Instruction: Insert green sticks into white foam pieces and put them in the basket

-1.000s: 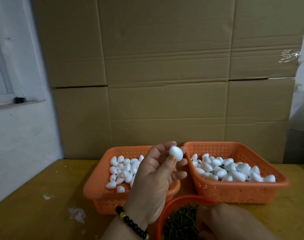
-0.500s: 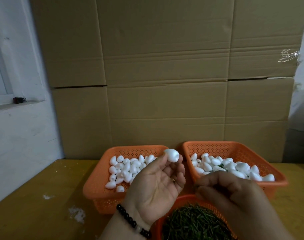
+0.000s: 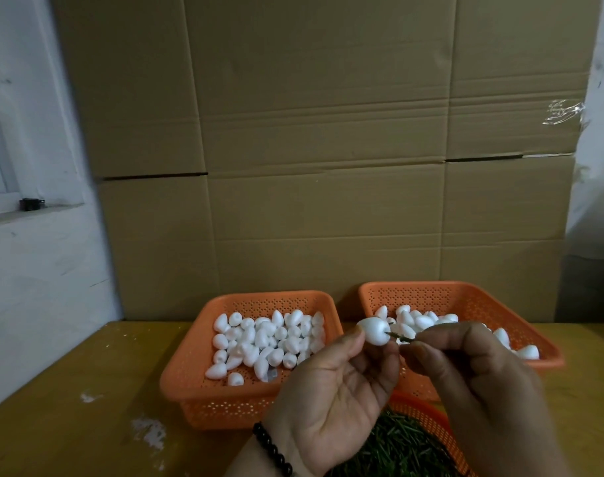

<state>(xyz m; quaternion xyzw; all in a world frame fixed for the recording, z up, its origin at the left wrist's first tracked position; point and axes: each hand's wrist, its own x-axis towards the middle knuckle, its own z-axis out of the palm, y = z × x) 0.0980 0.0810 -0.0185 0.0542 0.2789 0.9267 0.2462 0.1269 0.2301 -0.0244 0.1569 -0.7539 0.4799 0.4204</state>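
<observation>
My left hand [image 3: 335, 390] pinches a white egg-shaped foam piece [image 3: 374, 331] between thumb and fingertips, held up between the two baskets. My right hand [image 3: 472, 376] pinches a thin green stick [image 3: 401, 337] whose tip touches the foam piece's right end. The left orange basket [image 3: 190, 380] holds several plain foam pieces. The right orange basket [image 3: 465, 297] holds several foam pieces, partly hidden behind my hands. A round orange basket [image 3: 431, 414] full of green sticks [image 3: 397, 445] sits under my hands.
The baskets stand on a yellow wooden table [image 3: 70, 425] with white scuffs. A wall of cardboard boxes [image 3: 328, 149] rises right behind the baskets. A white wall with a window sill [image 3: 29, 211] is on the left.
My right hand has risen from the stick basket with a green stick and brought it to the foam piece. My left hand has turned the foam piece toward it.
</observation>
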